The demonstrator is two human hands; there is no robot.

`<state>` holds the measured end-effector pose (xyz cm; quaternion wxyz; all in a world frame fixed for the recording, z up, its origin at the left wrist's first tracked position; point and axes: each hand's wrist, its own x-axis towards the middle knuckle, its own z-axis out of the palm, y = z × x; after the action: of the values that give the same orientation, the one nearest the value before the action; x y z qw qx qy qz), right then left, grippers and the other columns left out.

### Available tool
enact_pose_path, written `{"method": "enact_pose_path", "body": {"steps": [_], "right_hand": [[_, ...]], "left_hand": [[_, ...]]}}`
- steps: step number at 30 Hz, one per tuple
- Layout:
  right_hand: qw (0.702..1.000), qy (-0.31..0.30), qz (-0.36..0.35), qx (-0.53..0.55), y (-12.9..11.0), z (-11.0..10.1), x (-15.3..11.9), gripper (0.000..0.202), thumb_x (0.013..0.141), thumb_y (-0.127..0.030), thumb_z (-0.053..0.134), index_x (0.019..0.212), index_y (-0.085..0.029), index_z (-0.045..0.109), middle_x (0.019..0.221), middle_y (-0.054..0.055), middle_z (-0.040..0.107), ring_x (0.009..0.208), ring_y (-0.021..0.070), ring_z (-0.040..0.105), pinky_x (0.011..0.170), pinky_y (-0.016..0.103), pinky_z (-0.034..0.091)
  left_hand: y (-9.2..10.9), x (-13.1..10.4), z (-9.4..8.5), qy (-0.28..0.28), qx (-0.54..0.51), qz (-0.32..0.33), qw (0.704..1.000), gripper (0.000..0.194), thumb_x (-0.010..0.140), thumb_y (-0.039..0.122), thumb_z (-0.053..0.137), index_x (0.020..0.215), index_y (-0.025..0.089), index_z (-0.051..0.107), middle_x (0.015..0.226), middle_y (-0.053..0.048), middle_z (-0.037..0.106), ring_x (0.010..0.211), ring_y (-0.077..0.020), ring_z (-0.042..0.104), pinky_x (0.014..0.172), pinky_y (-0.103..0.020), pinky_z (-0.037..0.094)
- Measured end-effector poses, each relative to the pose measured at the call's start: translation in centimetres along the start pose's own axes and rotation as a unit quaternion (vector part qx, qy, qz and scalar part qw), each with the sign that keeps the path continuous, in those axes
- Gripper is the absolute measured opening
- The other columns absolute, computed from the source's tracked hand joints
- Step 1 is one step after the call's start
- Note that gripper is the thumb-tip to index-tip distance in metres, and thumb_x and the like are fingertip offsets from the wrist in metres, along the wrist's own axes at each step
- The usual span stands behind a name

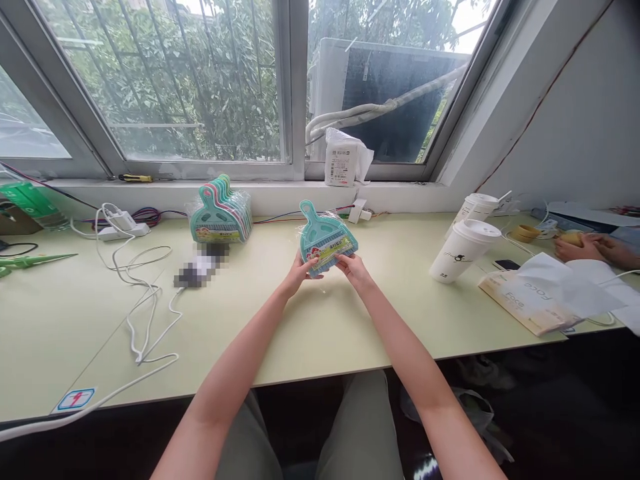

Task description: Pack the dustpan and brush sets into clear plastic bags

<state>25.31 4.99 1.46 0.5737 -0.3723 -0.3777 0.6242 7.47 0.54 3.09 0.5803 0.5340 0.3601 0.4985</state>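
A teal mini dustpan and brush set (320, 233) in clear wrap is held up over the table, its looped handle pointing up and slightly left. My left hand (299, 273) grips its lower left corner, thumb on the front. On the lower right edge, my right hand (354, 269) is closed with its fingers pinching the wrap. A yellow-green label with small cartoon figures runs across the front. Behind and to the left stands a row of similar dustpan sets (220, 212) in teal, pink and other colours, packed in clear plastic.
White cups (463, 250) and a tissue pack (530, 300) stand right, near another person's hands (583, 247) at a tape roll. White cables (145, 287), a power strip (123, 230) and green scissors (37, 261) lie left. A utility knife (135, 178) rests on the sill.
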Motion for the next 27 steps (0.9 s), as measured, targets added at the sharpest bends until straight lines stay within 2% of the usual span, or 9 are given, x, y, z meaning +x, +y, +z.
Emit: {"method": "enact_pose_path", "body": {"steps": [7, 10, 13, 15, 17, 19, 21, 24, 27], "right_hand": [[0.994, -0.03, 0.063, -0.079, -1.3, 0.0, -0.6, 0.029, 0.071, -0.03, 0.075, 0.094, -0.016, 0.065, 0.093, 0.008, 0.073, 0.085, 0.021, 0.071, 0.084, 0.035, 0.058], [0.981, -0.066, 0.062, -0.172, -2.7, -0.6, -1.1, 0.035, 0.074, -0.043, 0.071, 0.094, -0.015, 0.067, 0.092, 0.012, 0.073, 0.086, 0.0243, 0.071, 0.085, 0.04, 0.057], [0.946, -0.076, -0.087, -0.304, -3.8, -1.1, -1.4, 0.041, 0.071, -0.046, 0.073, 0.102, -0.019, 0.068, 0.105, 0.012, 0.07, 0.099, 0.0277, 0.067, 0.09, 0.045, 0.053], [0.887, -0.074, -0.238, -0.388, -4.0, -1.3, -1.3, 0.056, 0.064, -0.043, 0.079, 0.116, -0.026, 0.063, 0.127, 0.009, 0.059, 0.121, 0.03, 0.053, 0.101, 0.048, 0.045], [0.82, -0.067, -0.341, -0.455, -3.7, -1.3, -1.0, 0.064, 0.061, -0.04, 0.082, 0.121, -0.031, 0.06, 0.143, 0.004, 0.045, 0.138, 0.0301, 0.033, 0.11, 0.05, 0.033], [0.782, -0.05, -0.385, -0.488, -3.1, -1.2, -0.7, 0.041, 0.068, -0.037, 0.077, 0.108, -0.033, 0.068, 0.142, 0.0, 0.047, 0.14, 0.0287, 0.029, 0.113, 0.05, 0.027], [0.784, -0.045, -0.395, -0.476, -2.6, -1.1, -0.4, 0.011, 0.08, -0.034, 0.067, 0.088, -0.031, 0.073, 0.128, 0.0, 0.06, 0.132, 0.0262, 0.042, 0.11, 0.048, 0.031], [0.821, -0.045, -0.379, -0.426, -2.1, -1.0, -0.3, 0.014, 0.085, -0.035, 0.061, 0.081, -0.03, 0.073, 0.11, 0.001, 0.069, 0.118, 0.0238, 0.055, 0.104, 0.045, 0.038], [0.859, -0.032, -0.329, -0.391, -1.7, -1.1, -0.3, 0.015, 0.083, -0.038, 0.061, 0.079, -0.03, 0.073, 0.108, 0.001, 0.069, 0.115, 0.0235, 0.054, 0.104, 0.043, 0.037]], "left_hand": [[0.3, 0.1, -0.8, 0.011, -0.029, 0.013, 0.999, 0.062, 0.076, 0.039, 0.064, 0.131, 0.024, 0.038, 0.119, -0.012, 0.062, 0.078, -0.024, 0.07, 0.063, -0.035, 0.056], [0.0, 0.7, -1.7, 0.054, -0.064, 0.005, 0.996, 0.061, 0.073, 0.033, 0.064, 0.128, 0.022, 0.04, 0.114, -0.011, 0.064, 0.072, -0.0223, 0.07, 0.054, -0.029, 0.055], [-0.2, 1.4, -3.0, 0.141, -0.113, -0.007, 0.983, 0.057, 0.069, 0.025, 0.063, 0.123, 0.021, 0.044, 0.109, -0.009, 0.064, 0.067, -0.0183, 0.068, 0.044, -0.024, 0.052], [-0.2, 1.6, -3.8, 0.192, -0.144, -0.026, 0.97, 0.051, 0.068, 0.021, 0.062, 0.118, 0.019, 0.048, 0.104, -0.007, 0.065, 0.064, -0.015, 0.066, 0.042, -0.021, 0.05], [-0.2, 1.6, -4.4, 0.212, -0.166, -0.049, 0.962, 0.044, 0.068, 0.019, 0.063, 0.111, 0.017, 0.052, 0.097, -0.007, 0.066, 0.062, -0.0124, 0.064, 0.041, -0.019, 0.049], [-0.3, 1.6, -4.6, 0.194, -0.172, -0.068, 0.963, 0.04, 0.069, 0.019, 0.063, 0.108, 0.015, 0.055, 0.093, -0.007, 0.066, 0.061, -0.0123, 0.064, 0.039, -0.017, 0.047], [-0.4, 1.5, -4.5, 0.148, -0.163, -0.078, 0.972, 0.04, 0.07, 0.02, 0.062, 0.109, 0.014, 0.055, 0.093, -0.009, 0.068, 0.062, -0.0148, 0.065, 0.039, -0.018, 0.046], [-0.7, 1.3, -4.3, 0.073, -0.131, -0.097, 0.984, 0.041, 0.072, 0.021, 0.062, 0.111, 0.012, 0.056, 0.097, -0.013, 0.068, 0.062, -0.0176, 0.067, 0.04, -0.021, 0.047], [-0.7, 1.2, -4.1, 0.039, -0.086, -0.114, 0.989, 0.044, 0.073, 0.025, 0.065, 0.115, 0.012, 0.056, 0.099, -0.013, 0.069, 0.055, -0.0148, 0.064, 0.043, -0.024, 0.05]]}}
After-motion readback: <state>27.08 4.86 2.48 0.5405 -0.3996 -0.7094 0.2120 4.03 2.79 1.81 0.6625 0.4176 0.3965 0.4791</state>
